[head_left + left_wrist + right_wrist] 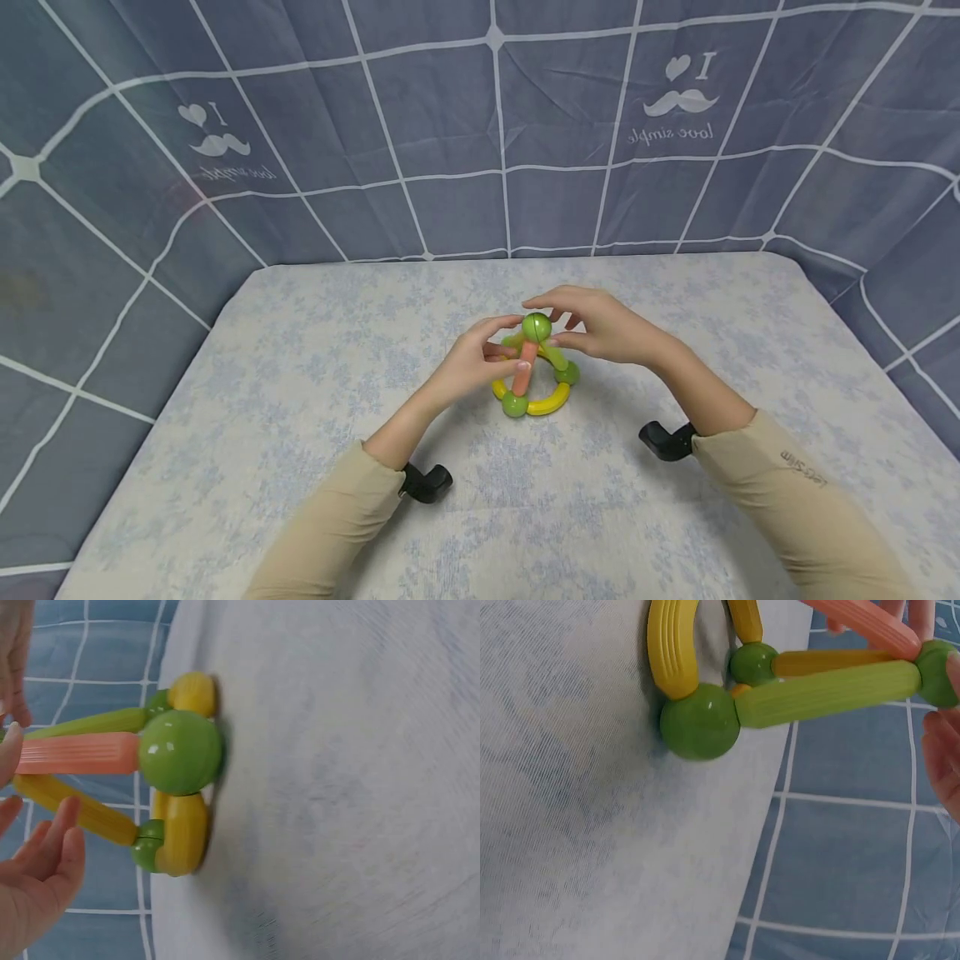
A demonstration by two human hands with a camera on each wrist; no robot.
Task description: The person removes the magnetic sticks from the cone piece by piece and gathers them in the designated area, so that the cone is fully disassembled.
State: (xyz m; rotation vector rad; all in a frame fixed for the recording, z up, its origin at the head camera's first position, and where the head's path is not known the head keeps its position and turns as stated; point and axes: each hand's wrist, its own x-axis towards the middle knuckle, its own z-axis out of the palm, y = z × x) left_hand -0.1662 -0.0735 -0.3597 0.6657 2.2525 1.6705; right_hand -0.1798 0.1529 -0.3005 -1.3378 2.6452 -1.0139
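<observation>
We saw both hands at the top of a little toy frame (pixel 534 367) made of sticks and balls. The right hand (pixel 600 327) pinched the top green ball (pixel 537 327) with its thumb and fingers curled round it. The left hand (pixel 474 360) had its fingertips on the pink stick (pixel 525 373) just under that ball. In the left wrist view its fingers (pixel 52 840) looked loose and a bit spread, so we could not tell if it was truly pinching the stick.

The toy stood in the middle of the table (pixel 315 400), on a flowery cloth. It pointed up like a small tent. The pink stick ran long from a green ball at the bottom (pixel 514 405) up to the top ball, leaning a little. A light green stick (pixel 557 357) leaned up to the same top from another bottom ball (pixel 567 372). Curved yellow pieces (pixel 547 406) lay flat on the cloth and joined the bottom balls in a ring.

There were no boxes or bowls.

The head view showed the whole toy, both sleeves (pixel 795 492) and the blue checked curtain (pixel 450 125) behind. The left wrist view showed up close a straight yellow stick (pixel 75 810) on the far side. The right wrist view showed the ridges on the light green stick (pixel 825 691).
</observation>
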